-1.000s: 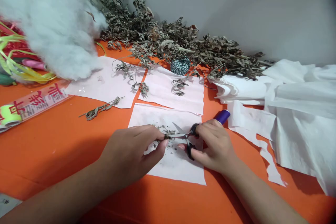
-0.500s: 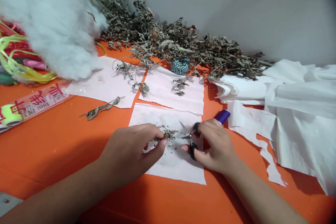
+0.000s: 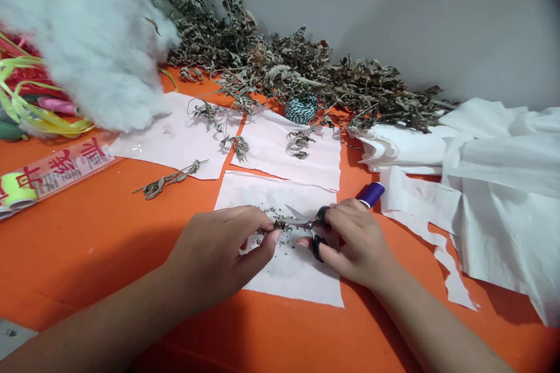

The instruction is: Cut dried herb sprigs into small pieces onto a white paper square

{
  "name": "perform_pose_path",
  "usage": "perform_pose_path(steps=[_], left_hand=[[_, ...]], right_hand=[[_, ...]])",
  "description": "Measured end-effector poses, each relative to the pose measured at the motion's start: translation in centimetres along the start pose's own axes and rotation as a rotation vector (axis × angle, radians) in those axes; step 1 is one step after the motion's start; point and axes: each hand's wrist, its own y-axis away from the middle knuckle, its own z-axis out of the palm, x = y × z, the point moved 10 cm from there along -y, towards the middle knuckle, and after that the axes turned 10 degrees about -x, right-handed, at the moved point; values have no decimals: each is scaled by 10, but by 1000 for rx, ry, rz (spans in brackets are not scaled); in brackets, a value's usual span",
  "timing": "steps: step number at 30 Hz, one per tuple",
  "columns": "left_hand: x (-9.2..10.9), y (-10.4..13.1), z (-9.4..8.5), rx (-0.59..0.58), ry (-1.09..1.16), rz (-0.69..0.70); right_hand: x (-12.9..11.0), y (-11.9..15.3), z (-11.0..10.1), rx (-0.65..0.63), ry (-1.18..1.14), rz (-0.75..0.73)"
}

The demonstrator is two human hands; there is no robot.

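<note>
My left hand [image 3: 227, 250] pinches a small bunch of dried leaves [image 3: 279, 225] between thumb and forefinger, over a white cloth square [image 3: 289, 280]. Black-handled scissors [image 3: 310, 225] are held in my right hand [image 3: 354, 239], with fingers and thumb through the loops. Their blades stand apart and point left, with one blade at the leaves by my left fingertips. Dark crumbs of leaf lie scattered on the cloth under the blades.
Dried branches [image 3: 280, 64] lie along the wall, with a ball of twine [image 3: 301, 108] before them. White stuffing [image 3: 100, 46] and ribbons [image 3: 44, 119] are at left. A purple thread spool [image 3: 371, 194] and white cloth [image 3: 507, 221] lie at right. A loose sprig [image 3: 170, 179] rests left of centre.
My right hand and the scissors have moved slightly left, bringing the blades to the leaves. Less of the leaf bunch sticks out from my left fingertips.
</note>
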Motion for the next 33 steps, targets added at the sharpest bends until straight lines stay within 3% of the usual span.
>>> perform_pose_path(steps=[33], left_hand=[[0,2,-3,39,14,4]], right_hand=[[1,-1,4,-26,-50,10]])
